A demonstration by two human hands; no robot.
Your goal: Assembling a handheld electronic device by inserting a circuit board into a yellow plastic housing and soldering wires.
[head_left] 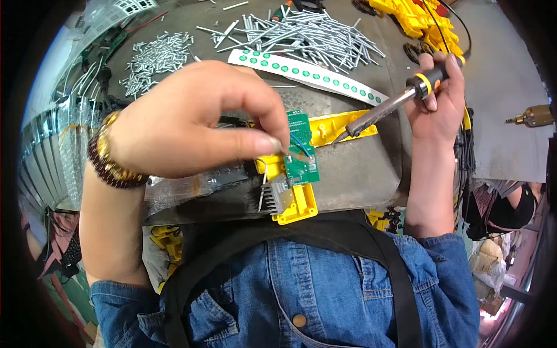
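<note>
The right hand (436,116) clamps the soldering iron (394,104), seemingly holding its tip off the circuit board (299,170); the left hand (197,127) pinches a thin piece (298,155) (too blurred to name).

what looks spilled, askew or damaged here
No clear damage shows on the green circuit board, though the left hand may hide part. Mildly untidy: the long silver rods lie loose beyond the white strip, pointing various ways, perhaps just stock.
</note>
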